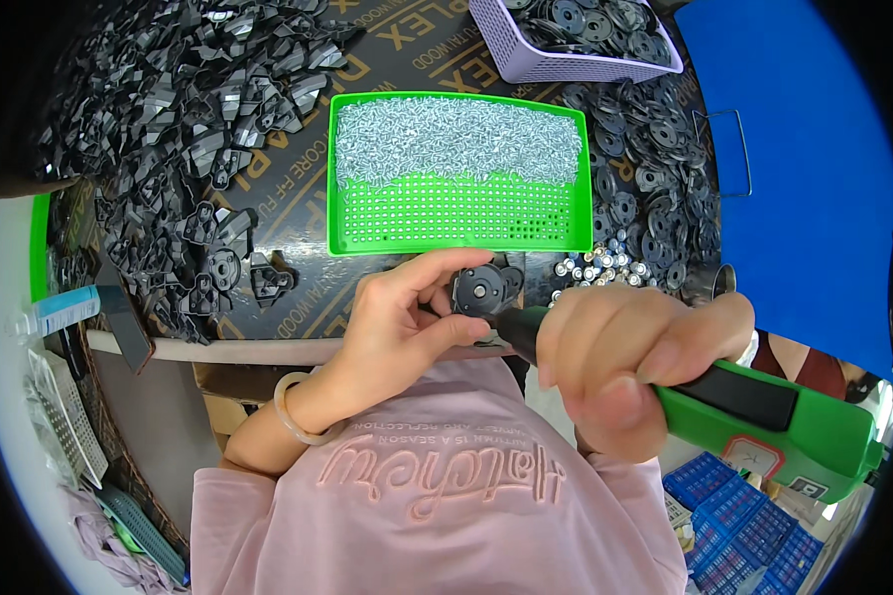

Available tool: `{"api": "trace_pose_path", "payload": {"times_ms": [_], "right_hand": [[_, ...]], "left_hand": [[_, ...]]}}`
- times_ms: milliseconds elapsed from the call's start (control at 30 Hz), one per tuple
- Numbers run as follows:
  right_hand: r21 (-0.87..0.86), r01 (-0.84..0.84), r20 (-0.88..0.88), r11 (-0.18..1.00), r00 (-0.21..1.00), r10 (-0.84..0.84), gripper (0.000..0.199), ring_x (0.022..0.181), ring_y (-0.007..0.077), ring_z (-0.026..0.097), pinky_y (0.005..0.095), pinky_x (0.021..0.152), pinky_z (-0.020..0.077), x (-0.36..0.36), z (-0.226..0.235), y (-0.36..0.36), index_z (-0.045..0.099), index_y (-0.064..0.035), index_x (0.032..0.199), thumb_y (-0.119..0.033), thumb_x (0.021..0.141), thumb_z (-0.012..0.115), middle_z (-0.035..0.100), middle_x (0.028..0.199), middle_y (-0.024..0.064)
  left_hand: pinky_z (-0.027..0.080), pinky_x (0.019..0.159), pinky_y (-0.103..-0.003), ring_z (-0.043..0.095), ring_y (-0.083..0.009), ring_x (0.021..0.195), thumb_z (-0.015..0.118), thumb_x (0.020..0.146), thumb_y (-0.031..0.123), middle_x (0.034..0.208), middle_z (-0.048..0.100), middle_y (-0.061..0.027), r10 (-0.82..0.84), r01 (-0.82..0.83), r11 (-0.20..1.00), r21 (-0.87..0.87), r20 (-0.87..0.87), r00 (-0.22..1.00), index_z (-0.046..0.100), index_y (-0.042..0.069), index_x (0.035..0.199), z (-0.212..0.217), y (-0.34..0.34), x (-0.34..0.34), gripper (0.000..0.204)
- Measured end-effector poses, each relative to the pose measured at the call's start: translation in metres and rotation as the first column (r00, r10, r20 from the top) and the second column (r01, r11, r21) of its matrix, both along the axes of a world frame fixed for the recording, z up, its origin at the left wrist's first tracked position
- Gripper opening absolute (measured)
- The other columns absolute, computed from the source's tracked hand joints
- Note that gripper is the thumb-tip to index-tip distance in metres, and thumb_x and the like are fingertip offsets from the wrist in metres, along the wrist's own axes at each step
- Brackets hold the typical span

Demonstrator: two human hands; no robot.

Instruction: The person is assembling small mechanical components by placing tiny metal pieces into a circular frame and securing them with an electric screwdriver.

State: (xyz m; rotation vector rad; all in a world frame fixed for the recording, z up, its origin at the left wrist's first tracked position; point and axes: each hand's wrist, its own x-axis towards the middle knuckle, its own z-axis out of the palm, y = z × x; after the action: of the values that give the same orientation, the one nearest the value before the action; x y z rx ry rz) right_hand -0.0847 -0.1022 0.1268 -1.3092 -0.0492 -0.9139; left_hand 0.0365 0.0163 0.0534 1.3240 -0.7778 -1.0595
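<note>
My left hand [392, 312], with a pale bangle at its wrist, pinches a black plastic part [471, 291] between thumb and fingers, over the near table edge. A round silver metal piece shows in the part's middle. My right hand [630, 347] is wrapped round a green and black electric screwdriver [764, 416]. Its dark nose points left and reaches the part's right side; whether the tip touches the part I cannot tell. Just beyond both hands stands a green basket [456, 248] with many small silver screws [456, 139] heaped in its far half.
Black angular plastic parts [198, 119] are piled on the left. Black round discs [655, 178] lie to the right, below a lilac basket [585, 69] of more discs. Small shiny metal caps [605, 263] sit near my right hand. A blue panel [804, 149] borders the table's right.
</note>
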Motion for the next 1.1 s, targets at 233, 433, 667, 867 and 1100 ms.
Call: {"api": "trace_pose_path", "payload": {"times_ms": [233, 433, 667, 867, 1100], "right_hand": [[0.011, -0.011, 0.012, 1.0, 1.0, 0.01, 0.03, 0.052, 0.0168, 0.051, 0.0349, 0.05, 0.0473, 0.004, -0.003, 0.007, 0.04, -0.0107, 0.109, -0.009, 0.094, 0.066, 0.054, 0.068, 0.005], [-0.043, 0.026, 0.105, 0.999, 0.994, -0.022, 0.031, 0.054, 0.0106, 0.047, 0.0281, 0.051, 0.041, -0.003, 0.003, -0.017, 0.046, -0.0103, 0.12, -0.015, 0.096, 0.064, 0.05, 0.068, 0.0002], [-0.06, 0.328, 0.013, 0.943, 0.945, -0.328, 0.035, 0.048, 0.0132, 0.044, 0.0302, 0.046, 0.04, -0.017, -0.009, -0.05, 0.043, -0.0102, 0.118, -0.015, 0.093, 0.066, 0.046, 0.062, 0.0011], [-0.105, 0.439, 0.02, 0.892, 0.898, -0.44, 0.039, 0.045, 0.0138, 0.045, 0.0316, 0.046, 0.0437, -0.007, -0.034, -0.057, 0.043, -0.0016, 0.119, -0.005, 0.089, 0.066, 0.049, 0.062, 0.004], [-0.095, 0.479, -0.018, 0.873, 0.876, -0.483, 0.034, 0.045, 0.0118, 0.046, 0.0284, 0.047, 0.0448, -0.004, -0.047, -0.053, 0.044, -0.0011, 0.114, 0.003, 0.087, 0.063, 0.052, 0.061, 0.0056]], "left_hand": [[0.045, 0.057, -0.021, 0.054, -0.0044, 0.062, 0.073, 0.075, -0.014, 0.085, 0.065, -0.0023, 0.024, -0.025, 0.999, 0.041, 0.025, 0.999, 0.063, 0.001, 0.126, 0.005, 0.012, 0.007, 0.054], [0.046, 0.06, -0.025, 0.057, -0.0107, 0.07, 0.08, 0.071, -0.001, 0.096, 0.067, -0.0084, -0.221, 0.137, 0.959, 0.248, 0.353, 0.909, 0.068, 0.003, 0.119, 0.037, 0.08, 0.063, 0.05], [0.054, 0.061, -0.027, 0.069, -0.0165, 0.08, 0.08, 0.063, -0.01, 0.103, 0.068, -0.0124, -0.311, -0.015, 0.711, 0.703, 0.333, 0.89, 0.07, 0.008, 0.122, 0.053, 0.213, 0.091, 0.063], [0.049, 0.056, -0.028, 0.062, -0.0155, 0.063, 0.083, 0.077, 0.01, 0.078, 0.064, -0.0092, -0.144, -0.167, 0.852, 0.496, 0.529, 0.836, 0.072, -0.001, 0.092, 0.043, 0.125, 0.064, 0.022], [0.053, 0.059, -0.039, 0.065, -0.0327, 0.066, 0.086, 0.074, 0.034, 0.082, 0.064, -0.0143, -0.002, -0.146, 0.981, 0.126, 0.761, 0.649, 0.068, -0.002, 0.101, -0.01, 0.019, 0.005, 0.048]]}}
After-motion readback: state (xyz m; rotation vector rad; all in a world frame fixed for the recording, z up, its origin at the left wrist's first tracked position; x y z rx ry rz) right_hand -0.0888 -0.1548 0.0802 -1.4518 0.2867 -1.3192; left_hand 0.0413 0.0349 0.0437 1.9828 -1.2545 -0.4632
